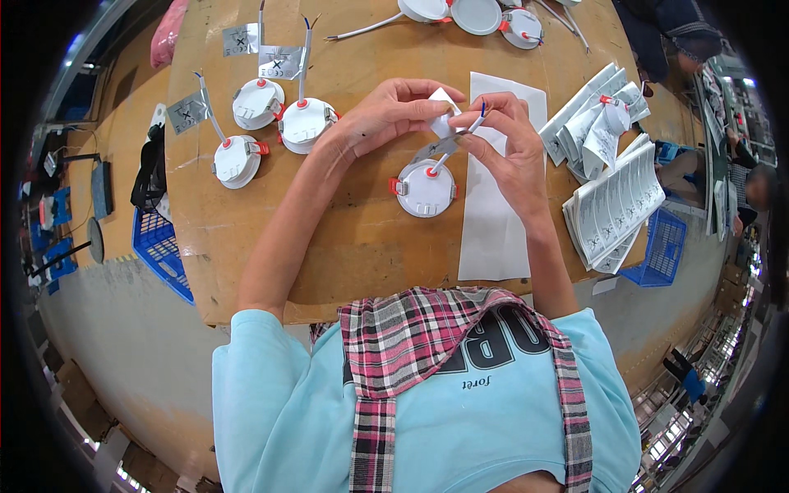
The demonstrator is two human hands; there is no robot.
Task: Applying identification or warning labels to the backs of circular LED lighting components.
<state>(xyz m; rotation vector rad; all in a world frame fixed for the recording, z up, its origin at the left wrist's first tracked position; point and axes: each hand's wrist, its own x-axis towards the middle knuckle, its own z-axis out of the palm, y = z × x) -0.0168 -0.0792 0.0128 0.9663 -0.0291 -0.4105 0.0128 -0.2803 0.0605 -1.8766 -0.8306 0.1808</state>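
A round white downlight [423, 197] with red-tipped spring clips lies on the table in front of me. Its short cable rises between my hands, with a silver label [431, 150] at it. My left hand [382, 119] is closed, thumb and fingers pinching a small white sticker piece [445, 111]. Whether this piece joins the silver label I cannot tell. My right hand [514, 152] pinches the cable [475, 123] near its bare, coloured wire ends. Left of my left forearm stand several similar downlights [306, 127], with silver labels [279, 62] on their cables.
A white paper sheet [497, 238] lies under my right hand. Stacks of printed label sheets [616, 201] sit at the table's right, with a tape-like roll [608, 123] on top. More downlights [477, 15] are at the far edge. Blue crates [156, 246] flank the table.
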